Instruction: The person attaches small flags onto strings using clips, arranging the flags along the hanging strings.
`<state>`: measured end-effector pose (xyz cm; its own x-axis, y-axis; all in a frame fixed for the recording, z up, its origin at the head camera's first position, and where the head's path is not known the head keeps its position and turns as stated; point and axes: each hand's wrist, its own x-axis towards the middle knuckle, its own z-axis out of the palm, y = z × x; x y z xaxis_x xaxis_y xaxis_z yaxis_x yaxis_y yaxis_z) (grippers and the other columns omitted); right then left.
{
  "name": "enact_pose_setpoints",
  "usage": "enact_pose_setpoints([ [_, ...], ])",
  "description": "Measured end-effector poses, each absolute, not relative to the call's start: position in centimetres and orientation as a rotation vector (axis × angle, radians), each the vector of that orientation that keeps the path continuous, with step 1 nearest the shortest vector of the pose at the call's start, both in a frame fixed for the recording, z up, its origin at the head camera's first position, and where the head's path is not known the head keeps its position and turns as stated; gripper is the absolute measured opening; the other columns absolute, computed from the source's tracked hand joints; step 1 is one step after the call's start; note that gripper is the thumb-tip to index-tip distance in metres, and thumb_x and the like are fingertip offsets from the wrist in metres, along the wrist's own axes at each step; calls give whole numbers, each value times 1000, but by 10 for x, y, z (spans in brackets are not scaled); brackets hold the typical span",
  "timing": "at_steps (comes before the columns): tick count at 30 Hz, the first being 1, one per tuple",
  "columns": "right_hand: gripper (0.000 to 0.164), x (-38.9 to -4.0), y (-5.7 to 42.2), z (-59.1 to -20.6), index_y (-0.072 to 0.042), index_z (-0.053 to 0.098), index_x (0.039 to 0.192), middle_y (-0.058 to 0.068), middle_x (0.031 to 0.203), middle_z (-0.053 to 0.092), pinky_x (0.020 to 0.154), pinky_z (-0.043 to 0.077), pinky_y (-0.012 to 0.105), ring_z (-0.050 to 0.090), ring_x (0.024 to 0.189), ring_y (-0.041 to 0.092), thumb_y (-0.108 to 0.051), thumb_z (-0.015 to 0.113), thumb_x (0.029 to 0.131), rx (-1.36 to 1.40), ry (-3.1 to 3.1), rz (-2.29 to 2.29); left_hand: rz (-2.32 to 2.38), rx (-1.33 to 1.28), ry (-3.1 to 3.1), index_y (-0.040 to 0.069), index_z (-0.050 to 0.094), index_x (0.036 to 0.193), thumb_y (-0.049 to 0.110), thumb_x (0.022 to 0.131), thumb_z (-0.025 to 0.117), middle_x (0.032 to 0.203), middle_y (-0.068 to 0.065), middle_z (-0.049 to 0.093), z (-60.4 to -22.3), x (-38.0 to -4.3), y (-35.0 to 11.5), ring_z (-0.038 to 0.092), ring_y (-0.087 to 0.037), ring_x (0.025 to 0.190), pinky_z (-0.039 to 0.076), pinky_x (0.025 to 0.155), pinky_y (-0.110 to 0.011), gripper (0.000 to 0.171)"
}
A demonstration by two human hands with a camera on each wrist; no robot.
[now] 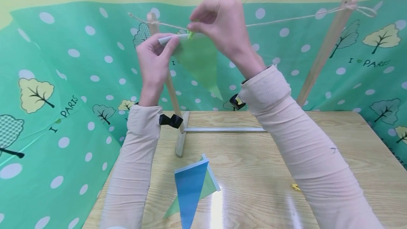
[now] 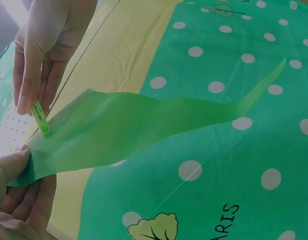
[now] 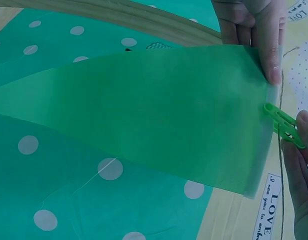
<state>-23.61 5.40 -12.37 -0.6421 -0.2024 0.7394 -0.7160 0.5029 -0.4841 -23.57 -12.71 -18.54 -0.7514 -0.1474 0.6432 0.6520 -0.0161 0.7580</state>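
Pinching one end of a smooth, pale top band, the left hand holds a thin, slightly sheer green triangular pennant beside the rough twine, high over the worktop near its far edge. The right hand grips a slim lime-green plastic peg, its tip on the band just inward of the left grip. A blue pennant lies toward the worktop's left edge.
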Motion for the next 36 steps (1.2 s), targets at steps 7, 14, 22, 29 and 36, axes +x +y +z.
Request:
enact_pose_setpoints([
  [7,18,-236,53,-125,-6,78,95,4,94,76,78,53,15,67,78,3,-19,81,83,780,-2147,1094,-1829,-529,-1689,-3,75,94,5,89,73,87,-6,72,-181,-229,-126,69,-17,82,55,83,-26,9],
  [14,34,-235,53,-124,-6,75,109,6,104,76,80,53,14,68,83,5,-22,84,79,767,-2226,1143,-1830,-540,-1686,-4,75,94,4,89,73,88,-5,74,-178,-227,-124,68,-17,82,54,83,-26,9],
  [22,43,-235,53,-123,-9,72,119,3,115,73,87,52,15,69,94,8,-26,83,81,727,-2335,1161,-1837,-534,-1699,0,75,94,6,89,73,88,-3,75,-181,-232,-126,69,-17,84,53,83,-26,8],
  [29,48,-235,56,-123,-10,71,121,2,119,72,89,51,16,68,99,8,-31,83,80,718,-2361,1161,-1840,-530,-1709,2,76,94,8,88,75,88,-2,75,-185,-239,-128,68,-17,83,53,82,-26,8],
  [36,49,-233,59,-123,-10,71,121,1,120,72,92,50,15,67,103,6,-33,83,80,712,-2337,1141,-1844,-519,-1726,3,76,96,10,88,76,93,-5,76,-187,-241,-131,71,-17,89,55,87,-28,11],
])
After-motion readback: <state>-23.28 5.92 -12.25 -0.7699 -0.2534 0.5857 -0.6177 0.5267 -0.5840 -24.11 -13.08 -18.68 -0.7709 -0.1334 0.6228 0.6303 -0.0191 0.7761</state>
